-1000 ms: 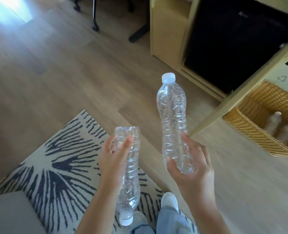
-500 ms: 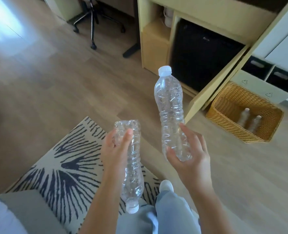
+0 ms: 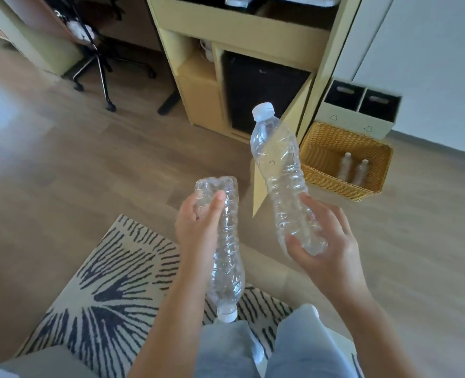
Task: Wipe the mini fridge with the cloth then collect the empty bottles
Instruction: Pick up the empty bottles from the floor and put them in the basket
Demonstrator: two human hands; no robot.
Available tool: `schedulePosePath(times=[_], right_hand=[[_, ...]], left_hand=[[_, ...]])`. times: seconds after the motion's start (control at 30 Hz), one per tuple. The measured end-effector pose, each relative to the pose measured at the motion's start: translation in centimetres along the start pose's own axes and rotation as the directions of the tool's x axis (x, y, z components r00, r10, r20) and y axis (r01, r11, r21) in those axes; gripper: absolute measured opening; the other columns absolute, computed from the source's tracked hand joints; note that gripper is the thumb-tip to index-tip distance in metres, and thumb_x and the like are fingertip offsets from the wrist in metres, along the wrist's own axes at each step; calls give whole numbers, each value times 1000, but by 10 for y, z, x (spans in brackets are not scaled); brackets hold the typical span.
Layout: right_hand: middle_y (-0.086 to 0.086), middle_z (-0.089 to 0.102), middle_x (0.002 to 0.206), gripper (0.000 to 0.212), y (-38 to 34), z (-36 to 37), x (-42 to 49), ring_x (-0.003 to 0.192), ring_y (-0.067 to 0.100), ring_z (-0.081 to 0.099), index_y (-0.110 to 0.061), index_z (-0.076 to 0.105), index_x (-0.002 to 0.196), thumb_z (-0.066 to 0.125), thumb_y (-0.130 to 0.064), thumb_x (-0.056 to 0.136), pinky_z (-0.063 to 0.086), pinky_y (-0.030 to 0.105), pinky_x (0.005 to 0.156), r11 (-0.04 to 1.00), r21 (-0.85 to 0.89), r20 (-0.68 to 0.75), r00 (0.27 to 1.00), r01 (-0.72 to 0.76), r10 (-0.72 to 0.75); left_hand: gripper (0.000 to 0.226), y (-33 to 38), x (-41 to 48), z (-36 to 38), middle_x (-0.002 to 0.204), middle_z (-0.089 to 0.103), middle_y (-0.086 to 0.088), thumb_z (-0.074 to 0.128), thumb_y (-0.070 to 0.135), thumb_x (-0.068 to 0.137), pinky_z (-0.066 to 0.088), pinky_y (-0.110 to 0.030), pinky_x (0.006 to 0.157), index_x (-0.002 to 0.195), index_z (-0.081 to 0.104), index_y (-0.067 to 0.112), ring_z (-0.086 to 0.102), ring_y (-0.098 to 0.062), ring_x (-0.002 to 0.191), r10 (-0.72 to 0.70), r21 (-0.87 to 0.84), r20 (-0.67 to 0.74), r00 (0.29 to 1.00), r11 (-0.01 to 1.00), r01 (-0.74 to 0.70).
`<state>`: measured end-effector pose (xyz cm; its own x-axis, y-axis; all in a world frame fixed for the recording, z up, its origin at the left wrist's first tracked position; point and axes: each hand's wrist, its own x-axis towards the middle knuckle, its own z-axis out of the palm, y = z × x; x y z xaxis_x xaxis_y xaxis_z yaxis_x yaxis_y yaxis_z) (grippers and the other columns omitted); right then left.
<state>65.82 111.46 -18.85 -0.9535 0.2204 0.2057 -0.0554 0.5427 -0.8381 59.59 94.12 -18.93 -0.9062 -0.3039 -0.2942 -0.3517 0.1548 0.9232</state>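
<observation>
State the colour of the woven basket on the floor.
The woven wicker basket is golden yellow; the head view shows it best.

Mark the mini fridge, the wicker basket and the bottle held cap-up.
mini fridge (image 3: 264, 85), head view, middle of its black door.
wicker basket (image 3: 332, 181), head view, its near woven wall.
cap-up bottle (image 3: 281, 167), head view, middle of its clear body.

Two recycling-triangle signs on white bin (image 3: 351, 123) front, one under each slot. Small logo near fridge (image 3: 264, 102) top: too blurred to read.
</observation>
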Motion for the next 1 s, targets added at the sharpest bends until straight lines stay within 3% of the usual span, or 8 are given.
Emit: schedulePosePath(times=[0.1, 0.23, 0.37, 0.43, 0.5, 0.73, 0.9, 1.0], right_hand=[[-12, 49, 107, 58, 9, -38, -1, 99, -12, 46, -36, 46, 123, 64, -37, 68, 36, 1, 81, 998, 24, -62, 996, -59, 61], [-18, 48, 106, 60, 25, -90, -1, 96, -10, 49, -41, 44, 121, 68, -27, 68, 37, 2, 79, 992, 58, -137, 984, -108, 115], [-9, 51, 102, 62, 45, -142, 2, 94, -7, 49, -34, 47, 124, 75, -16, 72, 38, 3, 78, 986, 75, -174, 972, -147, 158], [-7, 51, 103, 63, 55, -166, 3, 96, -6, 49, -33, 48, 124, 75, -12, 72, 39, 4, 80, 984, 76, -191, 966, -164, 175], [-7, 52, 106, 63, 64, -187, 3, 98, -6, 49, -35, 47, 124, 74, -12, 73, 39, 5, 81, 980, 84, -206, 960, -178, 192], [-15, 50, 104, 61, 93, -233, 19, 94, -2, 50, -39, 46, 121, 74, -14, 73, 40, 12, 75, 964, 109, -259, 929, -244, 265], [-16, 50, 103, 59, 111, -241, 49, 92, -5, 50, -38, 46, 122, 73, -16, 73, 41, 16, 75, 949, 134, -293, 903, -287, 314], [-16, 49, 102, 59, 120, -236, 76, 92, -7, 49, -41, 46, 120, 73, -15, 74, 41, 16, 75, 939, 132, -284, 896, -317, 342]], left_hand=[[77, 22, -13, 39, 119, 54, 9, 67, 63, 65, 46, -36, 94, 128, 50, 22, 56, -14, 108, 4, 13, 60, 998, 1000, -5], [68, 51, -39, 95, 113, 54, 10, 65, 54, 74, 44, -27, 85, 130, 48, 19, 55, -10, 102, 18, 23, 159, 987, 999, -22], [56, 74, -66, 150, 98, 50, 18, 64, 54, 75, 37, -15, 67, 119, 48, 22, 49, 5, 87, 12, 41, 257, 966, 999, -23], [65, 83, -77, 175, 94, 46, 21, 64, 55, 75, 35, -17, 67, 130, 43, 25, 44, 9, 84, 3, 50, 291, 957, 999, -18], [69, 93, -85, 198, 95, 43, 20, 64, 54, 75, 34, -20, 71, 133, 41, 24, 43, 9, 85, 13, 67, 305, 952, 997, -35], [71, 118, -89, 257, 96, 43, 17, 62, 55, 76, 32, -13, 62, 135, 39, 23, 42, 9, 80, 45, 78, 348, 936, 994, -77], [70, 126, -66, 282, 109, 45, 9, 62, 54, 77, 32, -14, 62, 136, 39, 23, 46, 1, 88, 26, 107, 358, 933, 992, -69], [68, 132, -39, 296, 105, 46, 11, 62, 53, 78, 31, -15, 61, 135, 40, 23, 46, 5, 85, 5, 101, 355, 935, 994, -43]])
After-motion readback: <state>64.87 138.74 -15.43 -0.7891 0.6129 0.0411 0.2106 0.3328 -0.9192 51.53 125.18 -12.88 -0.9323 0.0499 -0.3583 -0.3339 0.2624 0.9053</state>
